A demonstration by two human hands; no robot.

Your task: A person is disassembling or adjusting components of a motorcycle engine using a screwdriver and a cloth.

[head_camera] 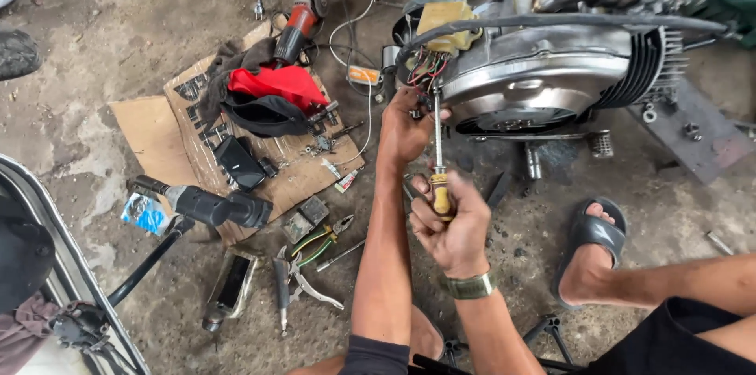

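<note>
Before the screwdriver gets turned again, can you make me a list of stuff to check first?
1. Right hand wrapped around the screwdriver by its yellow handle: ok.
2. Left hand steadying the shaft up near the engine: ok.
3. Tip seated in a screw: cannot tell, the left hand's fingers and the wires hide it.
4. Shaft standing straight, not leaning: ok, it looks nearly upright in the head view.
5. Red and green wires clear of the tip: cannot tell, they hang just above it.
6. Sandalled foot out of the way: ok, it rests to the right, apart from both hands.
</note>
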